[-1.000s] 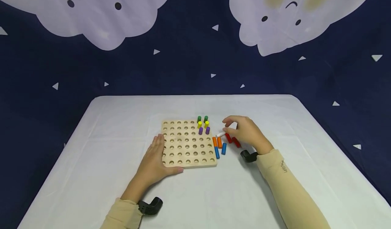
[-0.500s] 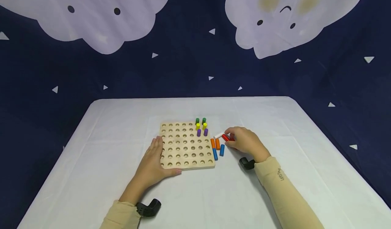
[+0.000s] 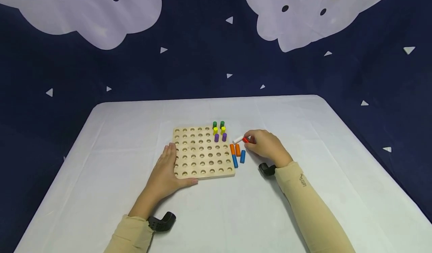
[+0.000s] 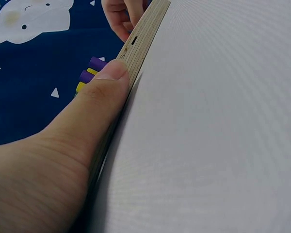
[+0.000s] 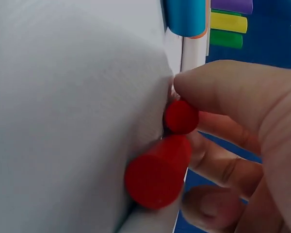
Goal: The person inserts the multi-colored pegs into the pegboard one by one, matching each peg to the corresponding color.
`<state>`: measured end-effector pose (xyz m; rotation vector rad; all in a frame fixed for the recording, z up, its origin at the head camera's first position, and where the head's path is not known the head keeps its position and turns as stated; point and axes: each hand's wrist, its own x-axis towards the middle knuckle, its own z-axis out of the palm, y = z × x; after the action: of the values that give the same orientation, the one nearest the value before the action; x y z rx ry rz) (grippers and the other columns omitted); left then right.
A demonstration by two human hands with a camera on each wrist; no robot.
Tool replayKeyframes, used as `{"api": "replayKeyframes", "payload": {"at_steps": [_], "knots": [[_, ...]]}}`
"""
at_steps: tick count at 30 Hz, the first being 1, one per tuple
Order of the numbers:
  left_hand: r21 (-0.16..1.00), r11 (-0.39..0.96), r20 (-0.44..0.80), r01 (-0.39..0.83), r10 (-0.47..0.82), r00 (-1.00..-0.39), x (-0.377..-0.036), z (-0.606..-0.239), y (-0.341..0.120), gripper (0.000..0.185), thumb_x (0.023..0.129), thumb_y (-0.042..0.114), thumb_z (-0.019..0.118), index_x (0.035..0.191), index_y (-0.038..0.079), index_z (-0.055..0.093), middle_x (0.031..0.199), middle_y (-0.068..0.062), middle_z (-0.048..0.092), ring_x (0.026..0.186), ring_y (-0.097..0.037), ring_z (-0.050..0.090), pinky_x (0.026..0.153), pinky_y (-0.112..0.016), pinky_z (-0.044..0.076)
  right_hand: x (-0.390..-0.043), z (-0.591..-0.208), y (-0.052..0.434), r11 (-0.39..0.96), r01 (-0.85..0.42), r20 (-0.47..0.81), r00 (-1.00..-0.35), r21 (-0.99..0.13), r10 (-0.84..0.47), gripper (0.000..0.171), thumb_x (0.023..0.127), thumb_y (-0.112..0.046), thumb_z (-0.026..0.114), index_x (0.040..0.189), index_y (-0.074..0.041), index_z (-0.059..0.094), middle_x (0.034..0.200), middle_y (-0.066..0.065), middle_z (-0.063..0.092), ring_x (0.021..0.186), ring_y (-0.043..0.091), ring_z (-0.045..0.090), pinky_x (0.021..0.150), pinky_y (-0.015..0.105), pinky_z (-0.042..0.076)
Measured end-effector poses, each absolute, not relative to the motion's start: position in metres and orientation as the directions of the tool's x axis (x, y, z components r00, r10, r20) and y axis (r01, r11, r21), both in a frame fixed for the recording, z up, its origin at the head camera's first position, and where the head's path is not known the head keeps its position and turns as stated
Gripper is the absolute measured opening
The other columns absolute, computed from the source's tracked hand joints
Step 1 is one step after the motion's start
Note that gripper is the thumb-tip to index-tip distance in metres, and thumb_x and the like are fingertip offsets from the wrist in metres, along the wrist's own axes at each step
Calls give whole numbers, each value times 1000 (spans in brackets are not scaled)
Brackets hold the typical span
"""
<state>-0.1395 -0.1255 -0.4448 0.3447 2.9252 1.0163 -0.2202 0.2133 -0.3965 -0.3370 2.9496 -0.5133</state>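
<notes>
The bench [image 3: 101, 193], under a white cloth, carries a wooden pegboard [image 3: 202, 152] with green [image 3: 218, 124], yellow [image 3: 219, 130] and purple pegs [image 3: 220, 137] standing in its far right corner. The left hand [image 3: 167, 172] lies flat and relaxed against the board's left edge, thumb along the near edge, as it did a second ago. The right hand [image 3: 264, 146], just right of the board, has dropped from its raised pose of a second ago and now curls down on the cloth, pinching a red peg [image 3: 245, 140]; the wrist view shows a second red peg [image 5: 157, 172] by its fingers. A white peg [image 3: 237, 139], orange pegs [image 3: 235, 149] and blue pegs [image 3: 238, 158] lie between hand and board. The writing on the right sleeve [image 3: 303, 193] is too small to read.
</notes>
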Motion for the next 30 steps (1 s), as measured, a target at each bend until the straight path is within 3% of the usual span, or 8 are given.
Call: {"api": "replayKeyframes", "payload": {"at_steps": [6, 12, 19, 24, 30], "knots": [[611, 768, 47, 195, 210, -977, -139, -443, -127, 146, 58, 70, 84, 158, -2, 4, 166, -21, 4, 155, -37, 4, 126, -53, 12, -223, -390, 217, 878, -198, -80, -963, -435, -257, 29, 94, -26, 68, 122, -18, 65, 99, 4, 68, 68, 19, 54, 58, 29, 44], [607, 770, 48, 195, 210, -977, -138, -442, -129, 146, 58, 70, 83, 158, -1, 4, 166, -21, 3, 155, -37, 4, 126, -53, 12, -225, -380, 223, 798, -200, -12, -968, -569, -252, 24, 91, -24, 73, 110, -20, 60, 105, 2, 69, 62, 22, 49, 54, 30, 43], [613, 767, 44, 192, 209, -977, -138, -443, -128, 147, 58, 72, 82, 158, -1, 4, 166, -20, 4, 155, -37, 4, 126, -53, 12, -220, -376, 218, 743, -246, 58, -961, -622, -270, 25, 88, -27, 77, 108, -22, 64, 102, -3, 73, 66, 24, 49, 53, 29, 43], [614, 767, 39, 188, 208, -977, -138, -443, -127, 146, 58, 72, 82, 158, -1, 4, 166, -19, 4, 155, -36, 5, 126, -53, 13, -212, -375, 204, 693, -301, 102, -944, -655, -314, 24, 88, -27, 77, 108, -21, 64, 101, -3, 74, 57, 23, 49, 42, 27, 42], [611, 770, 35, 184, 206, -978, -139, -442, -127, 146, 58, 74, 81, 158, 0, 4, 167, -17, 3, 155, -34, 4, 126, -53, 12, -205, -380, 175, 655, -432, 175, -890, -621, -420, 23, 86, -27, 79, 104, -20, 67, 97, -5, 76, 57, 17, 51, 48, 25, 42]]}}
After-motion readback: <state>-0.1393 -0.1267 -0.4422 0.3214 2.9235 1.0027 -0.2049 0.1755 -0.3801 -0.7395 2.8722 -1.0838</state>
